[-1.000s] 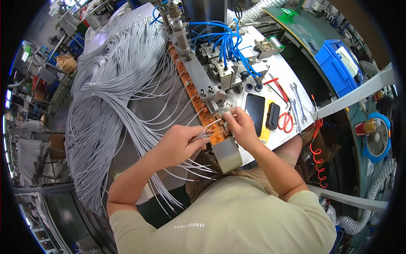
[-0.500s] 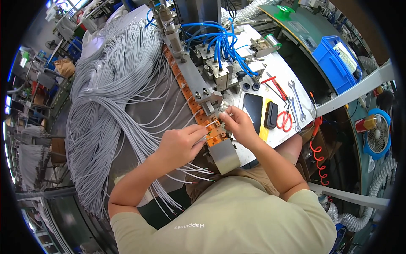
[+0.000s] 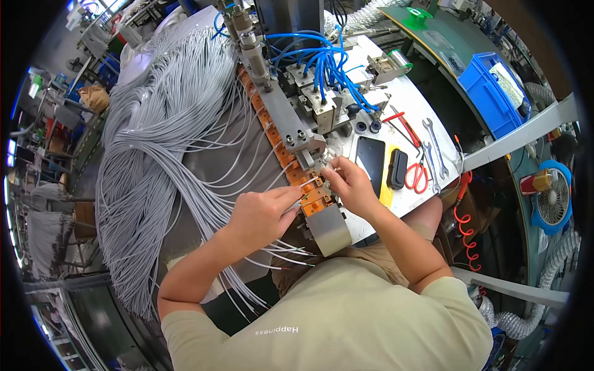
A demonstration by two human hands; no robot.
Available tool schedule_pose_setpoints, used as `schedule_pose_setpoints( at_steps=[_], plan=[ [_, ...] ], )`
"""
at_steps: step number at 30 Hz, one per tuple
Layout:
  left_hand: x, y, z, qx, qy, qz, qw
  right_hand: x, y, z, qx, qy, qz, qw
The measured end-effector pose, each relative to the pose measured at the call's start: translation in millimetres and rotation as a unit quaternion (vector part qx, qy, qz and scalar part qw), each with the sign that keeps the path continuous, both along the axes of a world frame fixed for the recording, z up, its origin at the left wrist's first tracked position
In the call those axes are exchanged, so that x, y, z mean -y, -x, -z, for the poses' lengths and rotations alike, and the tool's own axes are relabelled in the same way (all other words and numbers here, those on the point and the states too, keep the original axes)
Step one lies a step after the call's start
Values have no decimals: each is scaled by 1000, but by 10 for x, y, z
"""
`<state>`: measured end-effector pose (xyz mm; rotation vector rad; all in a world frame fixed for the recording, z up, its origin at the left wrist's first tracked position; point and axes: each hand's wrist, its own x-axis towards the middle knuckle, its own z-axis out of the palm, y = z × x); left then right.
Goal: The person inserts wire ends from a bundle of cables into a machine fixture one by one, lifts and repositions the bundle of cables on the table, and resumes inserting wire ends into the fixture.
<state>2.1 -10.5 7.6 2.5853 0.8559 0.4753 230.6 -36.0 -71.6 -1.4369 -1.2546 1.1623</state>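
Observation:
My left hand (image 3: 263,213) is closed, its thumb and fingers pinched round a thin grey cable (image 3: 297,204) at the near end of a long rail. Orange holder blocks (image 3: 317,204) line this rail, and a pale cable end lies across one beside my left fingertips. My right hand (image 3: 351,187) is closed too, thumb against forefinger, at the right side of the same blocks. Whatever sits between those fingertips is too small to make out. Just beyond my hands stands a steel clamp head (image 3: 307,143). A bare metal block (image 3: 330,229) caps the rail nearest me.
A large bundle of grey cables (image 3: 145,133) spreads over the left of the bench. Blue air tubes (image 3: 325,62) top the machine. On the right lie a phone (image 3: 370,157), a black case (image 3: 397,168), red scissors (image 3: 417,178) and wrenches (image 3: 435,148). A blue bin (image 3: 489,96) stands farther right.

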Motion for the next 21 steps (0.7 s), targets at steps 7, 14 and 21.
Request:
schedule_pose_setpoints(
  at_steps=[7,14,21],
  plan=[
    [14,-5,-26,-10,5,2,1000,-35,-35,-39,27,18,-10,999],
    [34,4,-31,-29,3,1,1000,-111,-8,1,-80,77,-5,994],
    [-60,33,100,73,47,-6,996,-24,60,-5,-110,97,64,987]
  ],
)
